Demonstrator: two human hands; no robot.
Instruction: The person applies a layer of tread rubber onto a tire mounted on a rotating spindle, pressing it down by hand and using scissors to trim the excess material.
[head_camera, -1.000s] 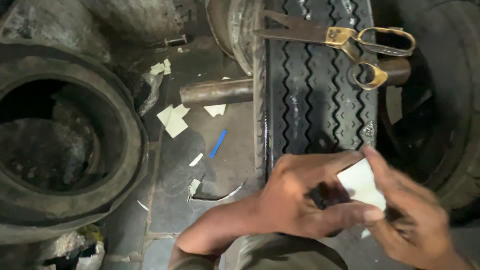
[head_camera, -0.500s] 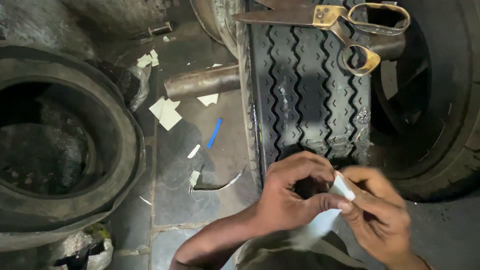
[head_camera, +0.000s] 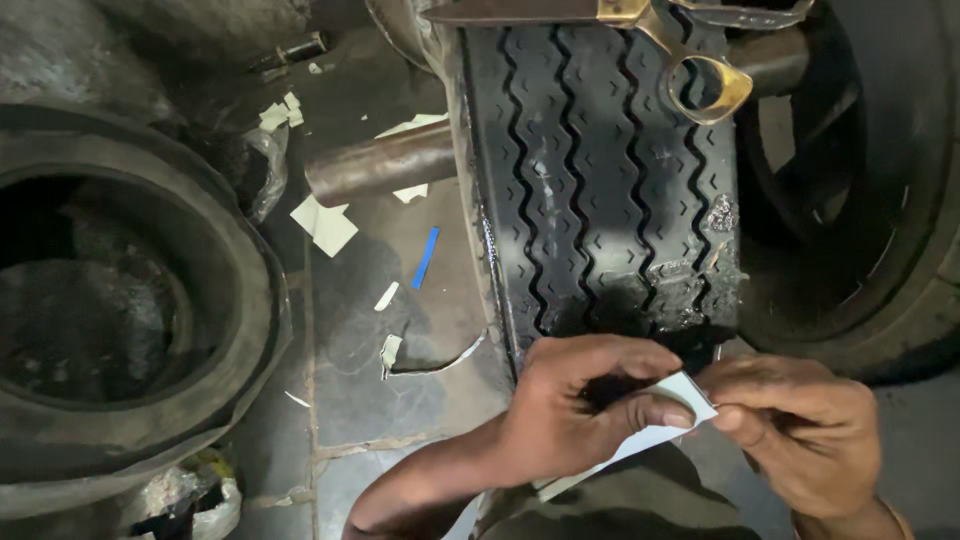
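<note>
Hands (head_camera: 590, 410) lower, white patch (head_camera: 668, 412) flatter.

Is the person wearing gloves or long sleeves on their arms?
No gloves. Both the left hand and the right hand are bare, and the left forearm shows no sleeve. No rings show. The right wrist is cut off by the picture's edge.

A white paper-backed patch (head_camera: 668, 420), flat and tilted, pinched at the near end of the tyre tread (head_camera: 600, 180).
</note>
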